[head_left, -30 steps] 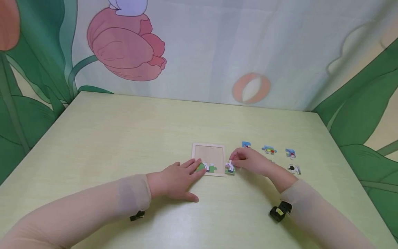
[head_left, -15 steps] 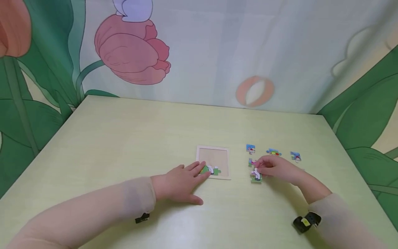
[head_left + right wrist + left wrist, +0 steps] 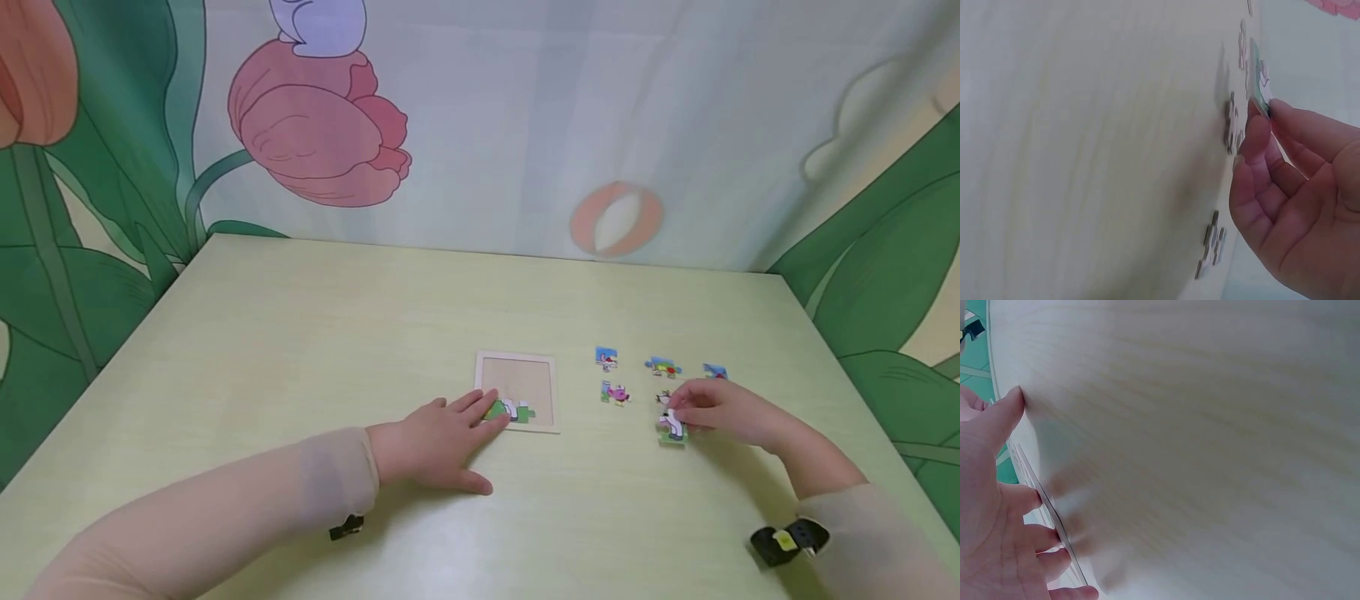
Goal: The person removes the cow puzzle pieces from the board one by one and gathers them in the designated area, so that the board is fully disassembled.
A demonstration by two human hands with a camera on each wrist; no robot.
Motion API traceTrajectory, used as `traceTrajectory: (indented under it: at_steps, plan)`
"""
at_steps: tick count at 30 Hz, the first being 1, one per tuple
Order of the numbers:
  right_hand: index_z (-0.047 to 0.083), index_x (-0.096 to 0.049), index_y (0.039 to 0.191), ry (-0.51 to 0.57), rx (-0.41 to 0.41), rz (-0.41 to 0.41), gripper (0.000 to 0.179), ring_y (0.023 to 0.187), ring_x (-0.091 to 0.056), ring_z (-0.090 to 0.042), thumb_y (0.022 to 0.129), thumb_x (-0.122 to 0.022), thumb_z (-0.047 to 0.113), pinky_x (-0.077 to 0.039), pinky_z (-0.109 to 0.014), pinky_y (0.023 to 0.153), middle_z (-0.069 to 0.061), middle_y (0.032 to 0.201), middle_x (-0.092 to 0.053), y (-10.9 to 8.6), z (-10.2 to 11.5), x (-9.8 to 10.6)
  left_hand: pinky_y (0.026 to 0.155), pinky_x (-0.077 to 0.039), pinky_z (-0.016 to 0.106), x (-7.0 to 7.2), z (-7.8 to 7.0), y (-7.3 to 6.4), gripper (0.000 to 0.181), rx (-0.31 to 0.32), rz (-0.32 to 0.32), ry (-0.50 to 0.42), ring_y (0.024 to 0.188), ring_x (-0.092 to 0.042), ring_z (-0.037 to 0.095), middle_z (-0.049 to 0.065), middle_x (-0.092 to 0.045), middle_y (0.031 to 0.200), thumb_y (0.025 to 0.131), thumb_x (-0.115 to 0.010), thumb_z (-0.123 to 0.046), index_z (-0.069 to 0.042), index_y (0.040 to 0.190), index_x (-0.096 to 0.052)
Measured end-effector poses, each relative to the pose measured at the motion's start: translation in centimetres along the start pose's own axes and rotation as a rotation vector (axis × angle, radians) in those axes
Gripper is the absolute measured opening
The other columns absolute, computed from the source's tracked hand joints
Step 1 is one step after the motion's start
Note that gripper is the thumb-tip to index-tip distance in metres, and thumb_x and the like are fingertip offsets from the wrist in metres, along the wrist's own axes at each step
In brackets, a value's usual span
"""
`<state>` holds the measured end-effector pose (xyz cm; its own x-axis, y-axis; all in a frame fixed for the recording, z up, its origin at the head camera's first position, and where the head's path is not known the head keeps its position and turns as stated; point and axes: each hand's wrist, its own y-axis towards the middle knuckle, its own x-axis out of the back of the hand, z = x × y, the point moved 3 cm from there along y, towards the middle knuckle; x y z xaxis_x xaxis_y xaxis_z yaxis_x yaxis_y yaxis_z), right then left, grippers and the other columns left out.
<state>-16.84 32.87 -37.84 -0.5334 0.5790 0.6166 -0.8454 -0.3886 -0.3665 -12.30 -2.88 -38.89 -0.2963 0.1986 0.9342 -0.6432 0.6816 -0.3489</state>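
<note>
A small wooden puzzle frame lies on the table, with joined green-and-white puzzle pieces along its lower edge. My left hand rests spread over the frame's lower left corner, its fingertips covering part of those pieces. To the right, my right hand pinches a jigsaw piece printed with a white figure on green. In the right wrist view this piece is held between thumb and fingers, raised off the table. Another piece shows partly behind the held one.
Several loose jigsaw pieces lie right of the frame: a blue one, a pink one, one with a red spot, and a blue one partly hidden by my right hand. A printed curtain hangs behind the table.
My right hand has carried the pinched piece from the frame's right edge rightward to the loose pieces, uncovering the pink one. The left hand stays on the frame; the head view has shifted slightly.
</note>
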Motion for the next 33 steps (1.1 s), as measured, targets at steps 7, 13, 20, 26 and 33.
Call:
traceTrajectory:
  at_steps: [7, 13, 20, 26, 33]
  plan:
    - [0.002, -0.061, 0.104, -0.074, -0.022, -0.024, 0.019, 0.084, -0.052, -0.018, 0.092, -0.060, 0.017, -0.049, -0.026, 0.071, -0.005, 0.093, -0.059, -1.2, -1.5, 1.2, 0.103, -0.030, 0.052, 0.0, -0.1, 0.0, 0.087, -0.002, -0.002, 0.004, 0.141, -0.010, 0.025, 0.009, -0.006, 0.156, 0.085, -0.048, -0.066, -0.019, 0.151, -0.017]
    - [0.002, -0.062, 0.103, -0.116, -0.061, -0.041, 0.018, 0.075, -0.048, -0.015, 0.092, -0.059, 0.016, -0.043, -0.026, 0.064, -0.003, 0.086, -0.056, -2.1, -2.9, 2.0, 0.102, -0.030, 0.052, 0.0, 0.0, 0.1, 0.087, -0.003, -0.006, 0.004, 0.141, -0.010, 0.026, 0.009, -0.006, 0.156, 0.084, -0.048, -0.066, -0.019, 0.151, -0.017]
    - [0.001, -0.061, 0.101, -0.140, -0.112, -0.049, 0.015, 0.076, -0.046, -0.015, 0.092, -0.058, 0.012, -0.042, -0.026, 0.065, -0.003, 0.086, -0.057, -2.8, -4.4, 2.5, 0.103, -0.029, 0.052, -0.1, 0.1, 0.1, 0.087, 0.004, 0.005, -0.007, 0.141, -0.010, 0.026, 0.009, -0.005, 0.156, 0.084, -0.049, -0.065, -0.019, 0.151, -0.018]
    - [-0.001, -0.061, 0.100, -0.141, -0.089, -0.065, 0.015, 0.072, -0.047, -0.011, 0.092, -0.058, 0.011, -0.042, -0.024, 0.063, -0.002, 0.086, -0.057, -3.5, -5.0, 3.0, 0.105, -0.026, 0.052, -0.1, 0.0, 0.0, 0.087, -0.003, -0.007, -0.021, 0.141, -0.010, 0.027, 0.010, -0.006, 0.156, 0.084, -0.050, -0.065, -0.018, 0.151, -0.018]
    - [-0.001, -0.062, 0.101, -0.143, -0.104, -0.042, 0.015, 0.074, -0.046, -0.009, 0.091, -0.058, 0.009, -0.042, -0.024, 0.064, -0.003, 0.089, -0.057, -4.0, -5.3, 3.1, 0.106, -0.024, 0.052, 0.0, 0.0, -0.1, 0.087, -0.010, -0.017, -0.056, 0.141, -0.008, 0.028, 0.010, -0.005, 0.156, 0.085, -0.050, -0.064, -0.018, 0.151, -0.017]
